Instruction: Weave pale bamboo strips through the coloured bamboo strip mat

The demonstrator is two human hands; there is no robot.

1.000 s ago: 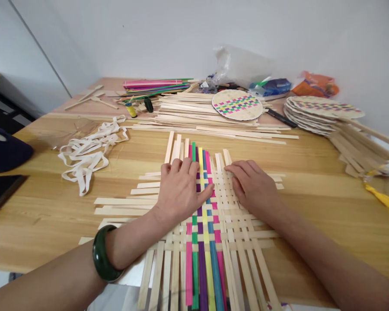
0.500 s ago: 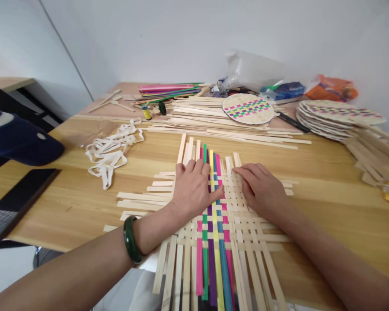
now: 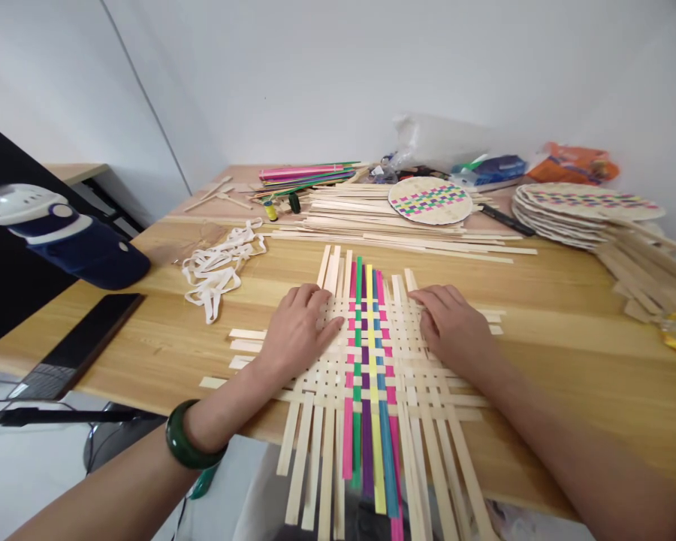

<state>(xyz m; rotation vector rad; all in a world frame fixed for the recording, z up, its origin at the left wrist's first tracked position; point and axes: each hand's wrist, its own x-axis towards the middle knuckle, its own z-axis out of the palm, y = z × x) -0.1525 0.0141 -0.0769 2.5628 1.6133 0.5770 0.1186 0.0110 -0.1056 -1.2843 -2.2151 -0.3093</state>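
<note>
A woven mat of flat pale strips (image 3: 335,368) lies before me, its loose ends overhanging the table's front edge. Pink, green, purple, yellow (image 3: 370,323) and blue strips run lengthwise through its middle. My left hand (image 3: 300,330) rests on the mat's left side, fingers bent but apart, the thumb pointing toward the coloured strips. On the right side lies my right hand (image 3: 454,327), its index fingertip touching the weave near the upper strip ends and its thumb held apart. Neither hand visibly grips a strip, though the undersides of the fingers are hidden.
White ribbon (image 3: 217,274) lies tangled at left, near a dark blue bottle (image 3: 90,240) and a black keyboard-like device (image 3: 79,346). Behind are loose pale strips (image 3: 366,210), a round woven piece (image 3: 431,201), thread spools (image 3: 270,210) and a stack of round pieces (image 3: 574,214).
My left hand has moved left, off the coloured strips and onto the pale weave. My right hand stays in nearly the same place. The view has shifted, showing more of the bottle.
</note>
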